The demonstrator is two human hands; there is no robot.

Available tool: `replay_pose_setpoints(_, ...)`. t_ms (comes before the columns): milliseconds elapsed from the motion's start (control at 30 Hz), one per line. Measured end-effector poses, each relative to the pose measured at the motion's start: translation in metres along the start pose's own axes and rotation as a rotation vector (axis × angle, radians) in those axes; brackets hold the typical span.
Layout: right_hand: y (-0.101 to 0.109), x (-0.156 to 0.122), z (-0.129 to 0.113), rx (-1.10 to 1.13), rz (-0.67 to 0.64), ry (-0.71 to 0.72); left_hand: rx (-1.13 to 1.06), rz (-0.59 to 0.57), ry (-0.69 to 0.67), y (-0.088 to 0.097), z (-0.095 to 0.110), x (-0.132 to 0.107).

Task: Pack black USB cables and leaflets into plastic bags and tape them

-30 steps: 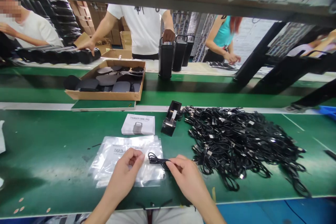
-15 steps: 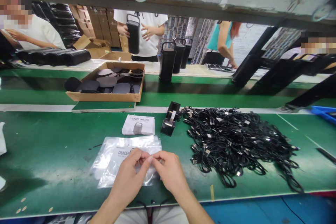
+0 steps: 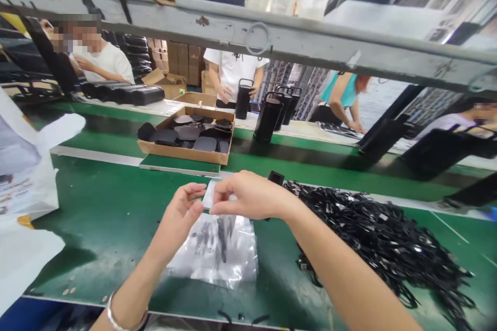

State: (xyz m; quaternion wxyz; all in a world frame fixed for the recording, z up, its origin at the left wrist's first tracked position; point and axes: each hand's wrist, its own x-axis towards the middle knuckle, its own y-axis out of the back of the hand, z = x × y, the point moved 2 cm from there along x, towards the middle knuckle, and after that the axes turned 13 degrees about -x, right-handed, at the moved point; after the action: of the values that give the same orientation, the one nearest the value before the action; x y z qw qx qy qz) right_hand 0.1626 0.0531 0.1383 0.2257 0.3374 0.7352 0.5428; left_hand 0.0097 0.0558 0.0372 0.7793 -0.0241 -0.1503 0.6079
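Your workspace is the long green table (image 3: 112, 191); take the clear bags in front of you as the dial's centre. White wrapping (image 3: 42, 181) sits at ten o'clock, along the table's edge. At three o'clock spreads the big heap of black cables (image 3: 376, 243), bundled and tangled together, partly hidden by your forearm. The cardboard box (image 3: 182, 152), filled with dark, rounded pads, lies between eleven and twelve, well beyond your hands. The clear bags (image 3: 243, 264) themselves lie flat, with print and a dark streak showing. At one o'clock, well back, a black handled container (image 3: 267, 121) stands upright. Your right hand (image 3: 240, 196) is just past twelve, fingers curled down beside the white paper; you can't tell here whether they grip it. Your left hand (image 3: 188, 204), at eleven, is loose, thumb and fingers apart. Between both hands, at twelve, shows the white paper (image 3: 208, 194), mostly hidden.
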Motion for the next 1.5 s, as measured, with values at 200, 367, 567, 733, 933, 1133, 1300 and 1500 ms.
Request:
replay_pose_setpoints(200, 0.024, -0.007, -0.012, 0.221, -0.130, 0.081, -0.357, -0.431, 0.212, -0.010, -0.012, -0.005)
replay_pose_setpoints(367, 0.019, -0.033, -0.007, 0.124, -0.111, 0.085, -0.183, -0.282, 0.194, -0.012, -0.017, -0.011)
replay_pose_setpoints(567, -0.004, -0.065, 0.013, 0.034, 0.149, -0.143, 0.151, -0.161, 0.086, -0.014, -0.020, -0.013)
replay_pose_setpoints(733, -0.055, -0.079, 0.041, 0.451, 0.382, -0.402, 0.232, -0.090, 0.037, -0.016, -0.029, -0.013)
replay_pose_setpoints(933, -0.094, -0.070, 0.052, 0.621, 0.450, -0.531, 0.253, -0.006, 0.038, -0.015, -0.031, -0.007)
replay_pose_setpoints(1133, -0.092, -0.070, 0.056, 0.567, 0.544, -0.468, 0.231, -0.004, 0.123, -0.002, -0.030, -0.002)
replay_pose_setpoints(1300, -0.096, -0.074, 0.056, 0.505, 0.584, -0.321, -0.077, -0.092, 0.227, -0.012, -0.028, 0.003)
replay_pose_setpoints(1500, -0.097, -0.085, 0.070, 0.283, 0.762, -0.570, 0.381, -0.091, 0.227, -0.027, -0.035, 0.000)
